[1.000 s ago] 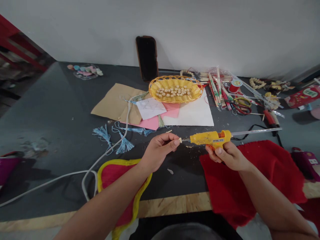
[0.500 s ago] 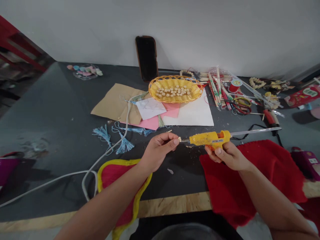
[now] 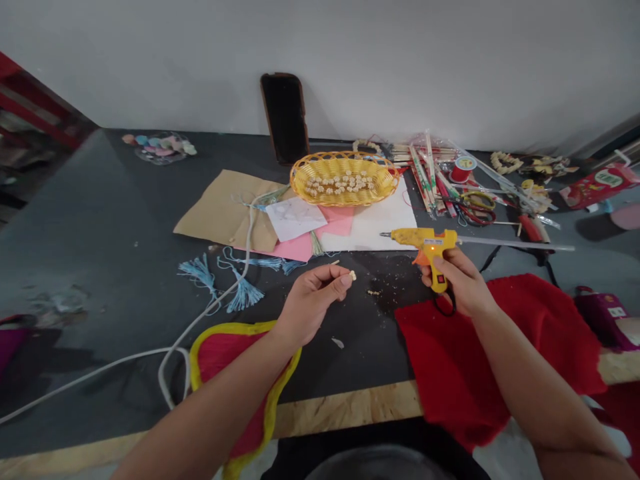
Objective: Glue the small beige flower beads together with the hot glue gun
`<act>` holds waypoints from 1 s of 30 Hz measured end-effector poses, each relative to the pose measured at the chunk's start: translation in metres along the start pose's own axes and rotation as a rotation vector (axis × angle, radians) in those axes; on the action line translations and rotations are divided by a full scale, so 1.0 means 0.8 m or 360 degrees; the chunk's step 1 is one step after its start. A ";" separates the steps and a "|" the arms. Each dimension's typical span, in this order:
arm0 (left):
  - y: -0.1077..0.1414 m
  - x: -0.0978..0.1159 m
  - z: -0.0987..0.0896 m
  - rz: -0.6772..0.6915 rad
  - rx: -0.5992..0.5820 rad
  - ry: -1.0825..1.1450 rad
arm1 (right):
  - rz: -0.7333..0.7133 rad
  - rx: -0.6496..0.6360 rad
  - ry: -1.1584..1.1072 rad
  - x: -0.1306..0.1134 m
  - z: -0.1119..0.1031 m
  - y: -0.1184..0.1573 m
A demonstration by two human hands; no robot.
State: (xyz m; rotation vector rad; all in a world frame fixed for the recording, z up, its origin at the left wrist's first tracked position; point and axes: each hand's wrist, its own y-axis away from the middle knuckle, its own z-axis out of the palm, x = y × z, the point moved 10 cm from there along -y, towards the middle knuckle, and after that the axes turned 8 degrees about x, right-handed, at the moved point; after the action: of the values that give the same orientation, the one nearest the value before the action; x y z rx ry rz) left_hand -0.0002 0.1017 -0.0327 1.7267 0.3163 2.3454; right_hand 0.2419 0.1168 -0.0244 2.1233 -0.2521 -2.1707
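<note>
1. Head view, change: the yellow plastic glue gun with an orange trigger has swung up and to the right; its dark metal nozzle, at or right beside the small cream-coloured piece half a second ago, now stands well apart from it. That seems to leave the piece free of the gun; whether glue sits on it is too small to tell.
2. Head view, left hand: at the centre of the frame, little moved, its grip pinches the piece between thumb and forefinger, above the dark grey table.
3. Head view, right hand: right of centre, its grip is wrapped around the gun's handle, the nozzle pointing left, roughly level.
</note>
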 end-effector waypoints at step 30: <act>0.005 -0.003 0.009 -0.0050 -0.0030 -0.0080 | -0.1301 -0.0349 0.1701 -0.024 0.126 0.053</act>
State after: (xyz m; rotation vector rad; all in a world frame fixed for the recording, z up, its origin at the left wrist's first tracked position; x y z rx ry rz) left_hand 0.0074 0.0974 -0.0320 1.7557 0.3095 2.2717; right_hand 0.1401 0.0835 0.0039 3.1307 1.0036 -0.8010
